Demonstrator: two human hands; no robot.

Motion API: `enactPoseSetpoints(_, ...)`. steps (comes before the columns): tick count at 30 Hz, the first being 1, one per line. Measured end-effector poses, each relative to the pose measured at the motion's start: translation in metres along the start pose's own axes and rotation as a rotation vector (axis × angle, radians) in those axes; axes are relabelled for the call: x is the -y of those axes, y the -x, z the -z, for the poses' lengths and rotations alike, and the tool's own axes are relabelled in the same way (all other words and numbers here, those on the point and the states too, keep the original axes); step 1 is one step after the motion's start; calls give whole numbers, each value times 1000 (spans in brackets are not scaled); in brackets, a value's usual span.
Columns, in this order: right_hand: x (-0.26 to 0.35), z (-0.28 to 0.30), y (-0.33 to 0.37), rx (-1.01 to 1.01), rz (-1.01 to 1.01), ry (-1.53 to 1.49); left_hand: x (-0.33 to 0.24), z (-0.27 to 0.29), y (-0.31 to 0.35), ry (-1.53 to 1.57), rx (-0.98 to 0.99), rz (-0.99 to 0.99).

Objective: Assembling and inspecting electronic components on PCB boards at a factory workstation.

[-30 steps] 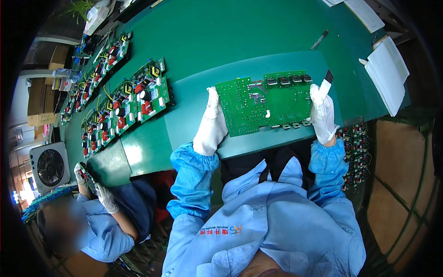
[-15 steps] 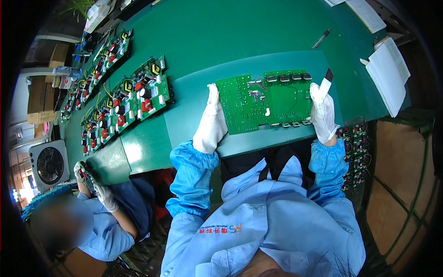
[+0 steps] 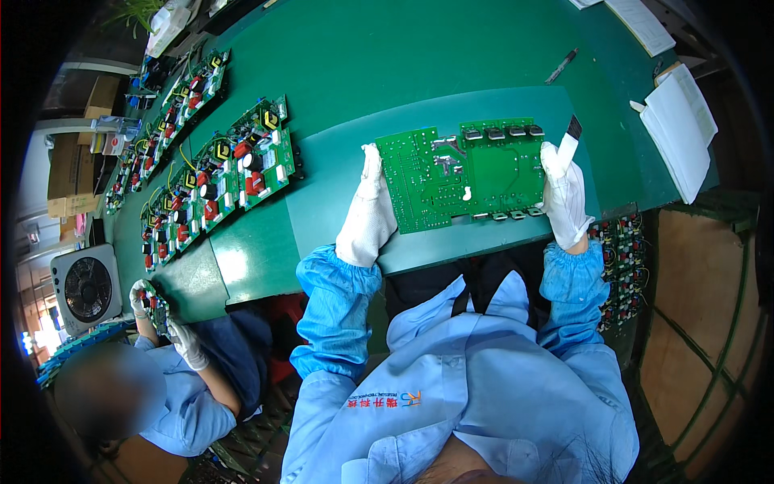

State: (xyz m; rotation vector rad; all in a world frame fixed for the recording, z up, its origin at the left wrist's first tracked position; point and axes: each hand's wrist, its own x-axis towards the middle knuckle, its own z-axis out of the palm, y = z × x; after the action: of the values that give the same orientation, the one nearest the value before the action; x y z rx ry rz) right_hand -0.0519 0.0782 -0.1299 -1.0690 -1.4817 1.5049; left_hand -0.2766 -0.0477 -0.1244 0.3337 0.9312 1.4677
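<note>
The person at the bench holds a green circuit board (image 3: 476,181) over the worktop (image 3: 379,56), its soldered side facing up. Whether it touches the pale green mat (image 3: 330,181) beneath, I can't tell from here. The left hand (image 3: 368,202), in a white glove, grips the board's left edge. The right hand (image 3: 567,202), gloved too, is closed on its right edge, and a flat white stick (image 3: 568,148) with a dark end pokes up from that hand, just beside the board's upper right corner. Dark, blocky parts line the board's far edge, with a few more along the near edge.

Beyond the board and to its right lies a pen (image 3: 562,66); farther right of it are white papers (image 3: 677,133). Well to the left of the board stand two rows of boards (image 3: 255,184) crowded with red, yellow and black parts. Lower right of it, below the worktop, I see more boards (image 3: 619,274). A co-worker (image 3: 189,411) sits to its lower left, near a fan (image 3: 87,289).
</note>
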Motion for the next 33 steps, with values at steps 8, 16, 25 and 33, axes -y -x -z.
enactPoseSetpoints(8,2,0,1,-6,-36,4,0,-1,0,-5,-3,38)
enactPoseSetpoints(16,2,-1,-1,16,-80,-56,0,3,-1,-7,16,32)
enactPoseSetpoints(25,2,-3,-3,18,-60,-41,-6,-4,1,-1,15,-6)
enactPoseSetpoints(33,5,-3,-3,5,-85,-35,-2,3,-2,4,15,-8)
